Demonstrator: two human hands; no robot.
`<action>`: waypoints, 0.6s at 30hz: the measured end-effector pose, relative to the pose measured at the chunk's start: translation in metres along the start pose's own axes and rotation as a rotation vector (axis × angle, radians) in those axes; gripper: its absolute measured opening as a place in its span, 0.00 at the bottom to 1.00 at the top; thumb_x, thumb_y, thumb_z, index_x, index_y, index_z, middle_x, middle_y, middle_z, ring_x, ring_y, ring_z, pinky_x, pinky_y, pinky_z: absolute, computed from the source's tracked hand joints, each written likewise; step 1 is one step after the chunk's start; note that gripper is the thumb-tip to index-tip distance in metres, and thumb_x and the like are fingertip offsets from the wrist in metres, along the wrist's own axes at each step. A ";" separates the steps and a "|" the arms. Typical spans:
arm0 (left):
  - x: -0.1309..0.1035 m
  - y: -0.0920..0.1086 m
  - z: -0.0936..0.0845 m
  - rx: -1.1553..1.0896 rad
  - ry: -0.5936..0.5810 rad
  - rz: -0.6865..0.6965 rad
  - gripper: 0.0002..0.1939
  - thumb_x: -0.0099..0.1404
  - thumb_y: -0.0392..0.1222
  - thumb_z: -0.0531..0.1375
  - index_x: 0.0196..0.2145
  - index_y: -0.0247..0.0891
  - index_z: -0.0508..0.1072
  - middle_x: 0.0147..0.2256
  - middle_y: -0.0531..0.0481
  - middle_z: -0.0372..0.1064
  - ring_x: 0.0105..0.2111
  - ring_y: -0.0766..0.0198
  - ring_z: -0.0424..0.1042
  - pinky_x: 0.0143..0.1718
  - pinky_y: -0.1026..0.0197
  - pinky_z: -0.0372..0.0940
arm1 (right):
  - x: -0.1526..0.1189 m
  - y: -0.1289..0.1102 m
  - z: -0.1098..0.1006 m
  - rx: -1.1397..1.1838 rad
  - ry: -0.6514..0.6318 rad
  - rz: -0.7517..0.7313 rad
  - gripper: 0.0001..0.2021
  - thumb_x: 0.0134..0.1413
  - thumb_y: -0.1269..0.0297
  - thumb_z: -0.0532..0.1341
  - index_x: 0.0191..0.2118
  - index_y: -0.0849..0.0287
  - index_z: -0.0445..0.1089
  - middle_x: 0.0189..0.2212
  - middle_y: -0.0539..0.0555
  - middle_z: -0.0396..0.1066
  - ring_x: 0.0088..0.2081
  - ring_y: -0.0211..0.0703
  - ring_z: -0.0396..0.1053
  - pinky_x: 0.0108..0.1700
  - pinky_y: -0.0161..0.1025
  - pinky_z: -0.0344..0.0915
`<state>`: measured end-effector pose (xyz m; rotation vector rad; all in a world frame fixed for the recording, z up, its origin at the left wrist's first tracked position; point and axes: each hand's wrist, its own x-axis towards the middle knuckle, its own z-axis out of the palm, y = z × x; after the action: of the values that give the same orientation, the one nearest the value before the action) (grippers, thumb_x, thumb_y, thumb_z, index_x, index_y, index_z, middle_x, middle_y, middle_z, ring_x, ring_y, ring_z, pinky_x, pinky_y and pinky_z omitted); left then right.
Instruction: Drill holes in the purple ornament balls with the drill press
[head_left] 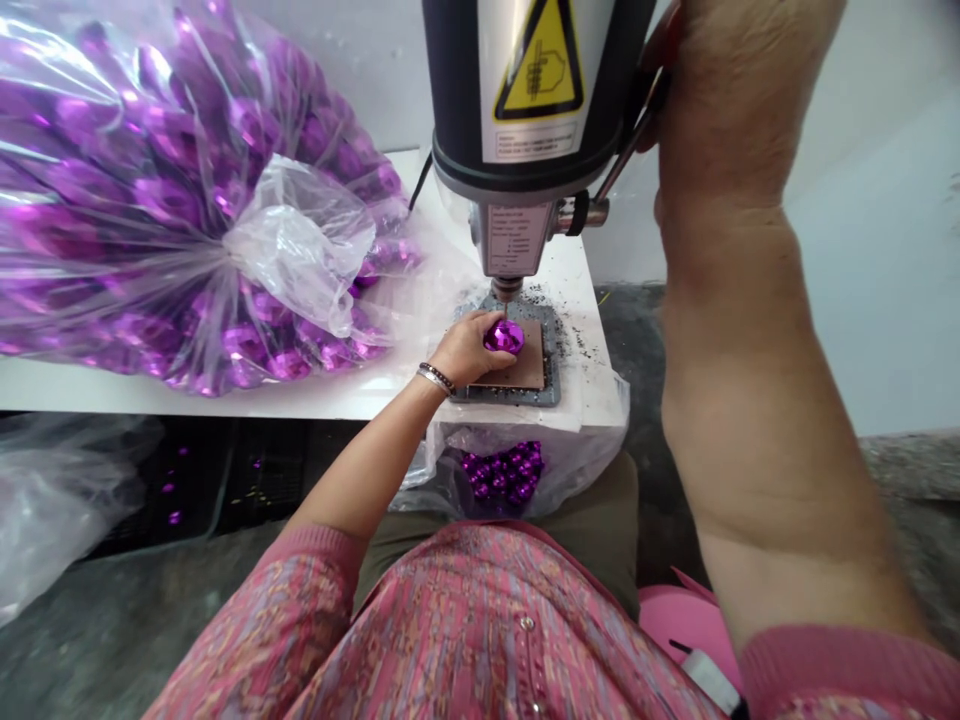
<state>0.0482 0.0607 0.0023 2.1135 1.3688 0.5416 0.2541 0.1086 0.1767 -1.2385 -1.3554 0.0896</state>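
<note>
My left hand grips a shiny purple faceted piece between thumb and fingers. It rests on a brown board that lies on the grey metal base of a drill press. The thin drill bit comes down right at the top of the piece; I cannot tell whether it has entered. High on the right, my right hand is closed around the press's lever handle; its fingers are mostly hidden behind the wrist and cut by the frame's top.
A big tied clear bag of purple pieces fills the table's left. Below the front edge, an open plastic bag holds more purple pieces on my lap. Dark shavings lie around the base on the white table. Black crates stand below left.
</note>
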 end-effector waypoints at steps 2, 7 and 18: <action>0.000 -0.002 0.003 -0.050 0.002 -0.010 0.32 0.53 0.35 0.72 0.57 0.35 0.79 0.54 0.44 0.78 0.55 0.52 0.76 0.63 0.54 0.69 | -0.008 -0.012 -0.003 0.041 0.008 0.071 0.12 0.70 0.66 0.45 0.32 0.58 0.45 0.29 0.47 0.45 0.29 0.17 0.51 0.40 0.27 0.54; -0.001 -0.005 0.008 -0.100 0.021 -0.038 0.34 0.53 0.35 0.72 0.59 0.34 0.78 0.53 0.44 0.79 0.53 0.53 0.78 0.61 0.54 0.70 | -0.040 -0.035 -0.016 -0.007 0.017 0.030 0.13 0.70 0.66 0.45 0.30 0.58 0.45 0.26 0.46 0.47 0.28 0.19 0.52 0.42 0.28 0.54; -0.003 -0.007 0.009 -0.096 0.022 -0.003 0.32 0.54 0.36 0.72 0.58 0.34 0.78 0.54 0.44 0.79 0.53 0.53 0.77 0.61 0.55 0.69 | -0.134 0.002 -0.042 -0.166 0.037 -0.304 0.12 0.68 0.61 0.51 0.35 0.64 0.62 0.29 0.47 0.57 0.31 0.19 0.54 0.38 0.25 0.57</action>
<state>0.0477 0.0576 -0.0089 2.0340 1.3313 0.6180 0.2452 -0.0058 0.0966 -1.1498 -1.5269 -0.2627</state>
